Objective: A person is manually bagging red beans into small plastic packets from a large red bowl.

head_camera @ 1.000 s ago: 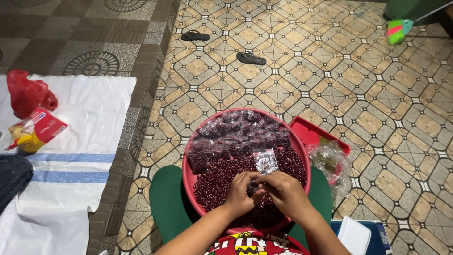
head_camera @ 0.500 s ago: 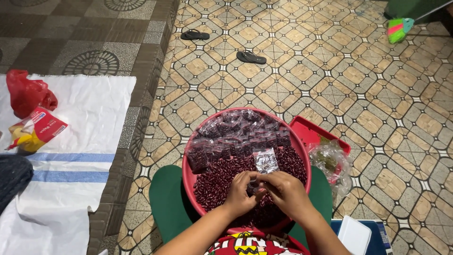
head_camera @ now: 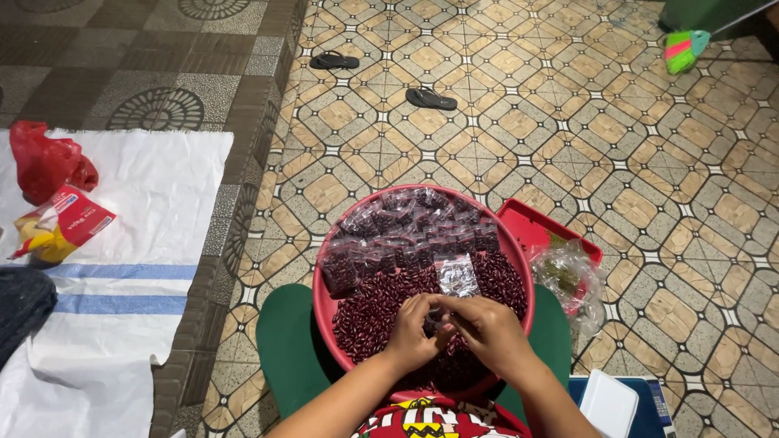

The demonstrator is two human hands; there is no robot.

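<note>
Head view shows the left hand [head_camera: 412,331] and right hand [head_camera: 484,326] meeting fingertip to fingertip, pinched on something too small to identify, over dark red kidney beans [head_camera: 381,304] in the round red plastic basin [head_camera: 326,302]; keeping them low there should contain spills.

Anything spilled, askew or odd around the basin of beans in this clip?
No beans show outside the red basin. Only oddity: two dark sandals lie apart on the tiled floor, pointing different ways. Both hands work over the beans.
</note>
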